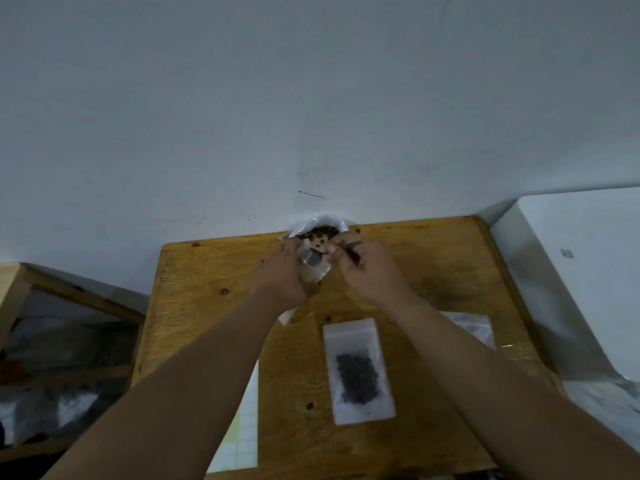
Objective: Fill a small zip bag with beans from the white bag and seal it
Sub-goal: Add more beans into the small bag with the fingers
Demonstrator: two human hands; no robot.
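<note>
So left hand (282, 275) has its grip curled round the zip bag (313, 270), held right against the white bag (327, 220) at the bench (433, 271) far edge, likely to keep the beans (320, 233) drop short; right hand (367, 271) grip pinches a thin dark tool (355, 256), maybe a scoop.

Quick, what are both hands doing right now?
Left hand: holds the zip bag.
Right hand: pinches a thin dark tool, maybe a spoon.
</note>
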